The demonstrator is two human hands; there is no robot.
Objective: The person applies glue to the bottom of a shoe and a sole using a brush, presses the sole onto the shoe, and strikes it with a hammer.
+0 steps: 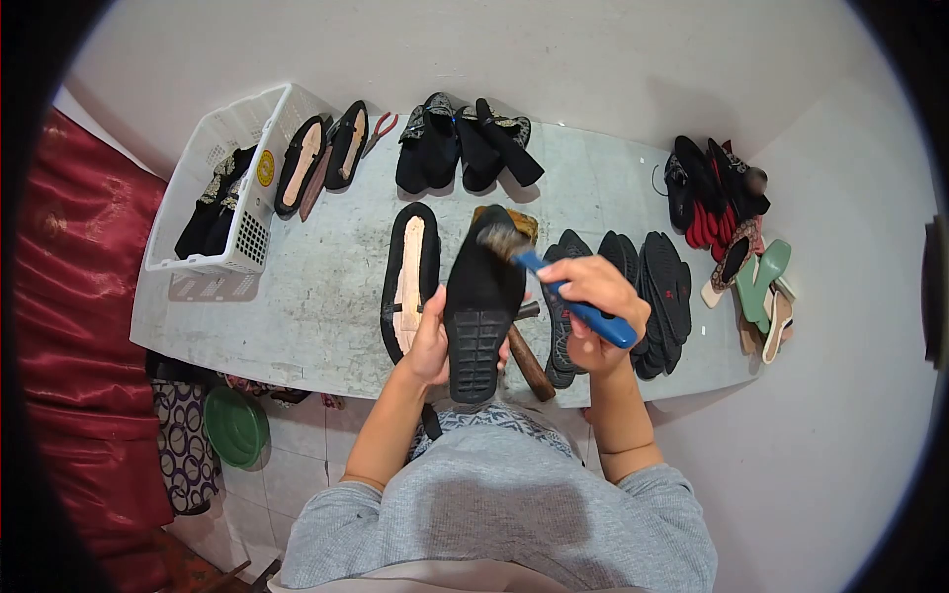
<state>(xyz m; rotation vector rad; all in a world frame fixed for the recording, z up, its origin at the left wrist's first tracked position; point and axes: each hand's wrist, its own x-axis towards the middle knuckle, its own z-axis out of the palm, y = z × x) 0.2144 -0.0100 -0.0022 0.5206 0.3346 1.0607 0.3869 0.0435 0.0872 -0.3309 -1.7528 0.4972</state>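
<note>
My left hand [429,341] grips a black shoe [479,282] around its heel end, underside facing up, with a grooved block at the heel. In my right hand [596,292] is a paintbrush [611,327] with a blue handle; its bristles lie over the toe part of the shoe's underside. Partly hidden behind the shoe is a yellow-brown item [524,223]. To the left another black shoe [407,287] lies with a pale strip along its underside. A hammer [531,364] with a wooden handle rests between the held shoe and several black soles [664,296].
A white basket [262,114] holding black shoes stands at the table's left. Along the back are two shoes with pale undersides [346,148], red-handled pliers [381,130] and black patterned shoes [428,148]. Red-and-black shoe parts [707,222] and green shoe forms [759,287] lie right.
</note>
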